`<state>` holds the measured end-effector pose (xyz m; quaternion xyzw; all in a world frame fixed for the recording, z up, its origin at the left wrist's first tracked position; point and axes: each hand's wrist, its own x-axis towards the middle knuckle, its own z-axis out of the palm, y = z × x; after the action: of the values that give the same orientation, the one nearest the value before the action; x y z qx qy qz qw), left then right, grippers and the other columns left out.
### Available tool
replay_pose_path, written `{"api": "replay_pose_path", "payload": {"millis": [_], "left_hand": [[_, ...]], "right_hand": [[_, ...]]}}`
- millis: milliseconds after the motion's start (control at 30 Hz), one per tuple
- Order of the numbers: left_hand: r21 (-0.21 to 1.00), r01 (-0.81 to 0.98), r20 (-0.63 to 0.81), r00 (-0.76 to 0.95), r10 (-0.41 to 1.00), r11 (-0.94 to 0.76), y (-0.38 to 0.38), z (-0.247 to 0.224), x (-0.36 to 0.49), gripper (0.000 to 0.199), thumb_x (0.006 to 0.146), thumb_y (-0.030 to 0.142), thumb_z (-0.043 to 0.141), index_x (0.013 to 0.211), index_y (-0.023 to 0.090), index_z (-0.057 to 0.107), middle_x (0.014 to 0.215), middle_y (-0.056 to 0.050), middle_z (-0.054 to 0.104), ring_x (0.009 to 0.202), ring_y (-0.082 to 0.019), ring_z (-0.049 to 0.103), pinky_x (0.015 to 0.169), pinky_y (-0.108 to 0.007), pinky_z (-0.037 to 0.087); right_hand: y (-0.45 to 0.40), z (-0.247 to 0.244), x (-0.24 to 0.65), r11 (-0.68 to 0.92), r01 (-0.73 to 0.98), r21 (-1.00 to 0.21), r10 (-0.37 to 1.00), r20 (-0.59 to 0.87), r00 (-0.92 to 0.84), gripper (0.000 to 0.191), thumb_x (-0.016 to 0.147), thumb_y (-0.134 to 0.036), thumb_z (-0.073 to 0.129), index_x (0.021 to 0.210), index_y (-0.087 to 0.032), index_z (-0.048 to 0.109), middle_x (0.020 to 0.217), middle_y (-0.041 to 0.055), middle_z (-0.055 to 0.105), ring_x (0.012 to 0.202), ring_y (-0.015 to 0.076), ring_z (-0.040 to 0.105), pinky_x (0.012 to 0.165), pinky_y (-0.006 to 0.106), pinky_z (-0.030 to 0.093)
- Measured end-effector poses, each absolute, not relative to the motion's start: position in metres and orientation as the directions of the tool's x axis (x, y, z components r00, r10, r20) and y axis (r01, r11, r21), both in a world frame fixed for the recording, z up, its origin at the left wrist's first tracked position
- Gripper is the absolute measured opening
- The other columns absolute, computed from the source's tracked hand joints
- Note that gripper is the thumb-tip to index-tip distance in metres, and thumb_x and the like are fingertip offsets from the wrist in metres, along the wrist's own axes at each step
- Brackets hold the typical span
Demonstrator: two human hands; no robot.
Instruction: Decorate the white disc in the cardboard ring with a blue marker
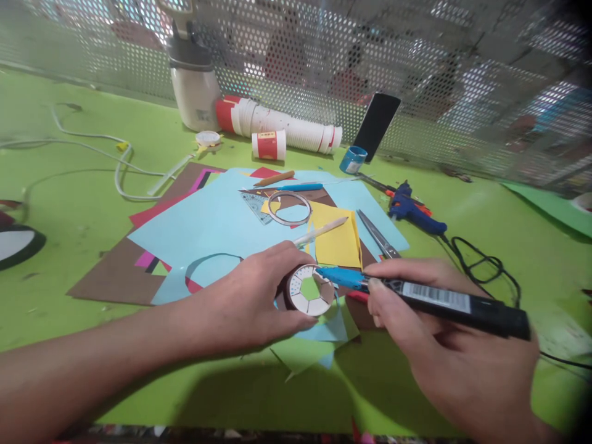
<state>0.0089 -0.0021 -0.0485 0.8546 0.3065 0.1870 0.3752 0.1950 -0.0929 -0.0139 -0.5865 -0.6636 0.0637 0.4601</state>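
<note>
My left hand (263, 290) is closed around a small round paper piece (300, 306). Its white ring-shaped face is turned toward me. Dark lines divide the face into sections, some with blue dots, and a green shape fills the middle. My right hand (430, 333) grips a thick black marker (435, 299) with a barcode label. The marker's blue front end (342, 277) reaches the upper right edge of the ring; whether the tip touches it I cannot tell. Light blue paper sheets (185, 222) and a yellow paper piece (333, 240) lie behind my hands.
A blue glue gun (411, 206) with a black cord and scissors (377, 234) lie to the right. At the back are stacked paper cups (287, 126), a single cup (269, 145), a blue paint jar (353, 160), a phone (377, 126), a white bottle (197, 92) and a perforated screen (296, 61).
</note>
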Motion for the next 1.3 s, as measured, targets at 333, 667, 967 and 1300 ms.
{"api": "replay_pose_path", "payload": {"millis": [333, 667, 967, 1300], "left_hand": [[0.755, 0.393, 0.076, 0.743, 0.665, -0.525, -0.0036, -0.0481, 0.0071, 0.041, 0.074, 0.026, 0.071, 0.113, 0.02, 0.06, 0.105, -0.003, 0.062, 0.093, -0.02, 0.06, 0.082, -0.035, 0.05], [0.757, 0.386, 0.079, 0.747, 0.66, -0.527, -0.0019, -0.0488, 0.0077, 0.044, 0.074, 0.027, 0.072, 0.115, 0.019, 0.059, 0.108, -0.003, 0.062, 0.097, -0.02, 0.06, 0.085, -0.036, 0.049], [0.758, 0.388, 0.078, 0.744, 0.663, -0.524, -0.0017, -0.049, 0.008, 0.042, 0.073, 0.028, 0.073, 0.112, 0.02, 0.06, 0.104, -0.002, 0.062, 0.092, -0.02, 0.06, 0.081, -0.035, 0.05], [0.752, 0.37, 0.097, 0.757, 0.646, -0.546, -0.0017, -0.0475, 0.0073, 0.038, 0.075, 0.027, 0.072, 0.111, 0.019, 0.061, 0.104, -0.002, 0.062, 0.093, -0.019, 0.06, 0.082, -0.034, 0.049]], "right_hand": [[-0.0922, -0.0133, 0.1928, 0.32, 0.719, -0.617, 0.827, 0.552, 0.106, 0.009, 0.08, -0.013, 0.068, 0.085, -0.021, 0.068, 0.063, -0.0063, 0.067, 0.047, 0.0053, 0.061, 0.043, 0.01, 0.049], [-0.092, -0.0175, 0.1923, 0.308, 0.726, -0.614, 0.82, 0.559, 0.124, 0.011, 0.08, -0.014, 0.07, 0.088, -0.022, 0.069, 0.066, -0.0066, 0.068, 0.05, 0.0046, 0.061, 0.047, 0.011, 0.049], [-0.095, -0.0203, 0.1925, 0.3, 0.722, -0.623, 0.835, 0.538, 0.117, 0.01, 0.082, -0.018, 0.069, 0.09, -0.024, 0.069, 0.075, -0.0071, 0.07, 0.058, 0.0051, 0.064, 0.06, 0.011, 0.054], [-0.0921, -0.0158, 0.1886, 0.375, 0.741, -0.557, 0.82, 0.572, 0.015, 0.012, 0.08, -0.01, 0.067, 0.087, -0.02, 0.069, 0.076, -0.0062, 0.072, 0.059, 0.0037, 0.065, 0.059, 0.006, 0.053]]}}
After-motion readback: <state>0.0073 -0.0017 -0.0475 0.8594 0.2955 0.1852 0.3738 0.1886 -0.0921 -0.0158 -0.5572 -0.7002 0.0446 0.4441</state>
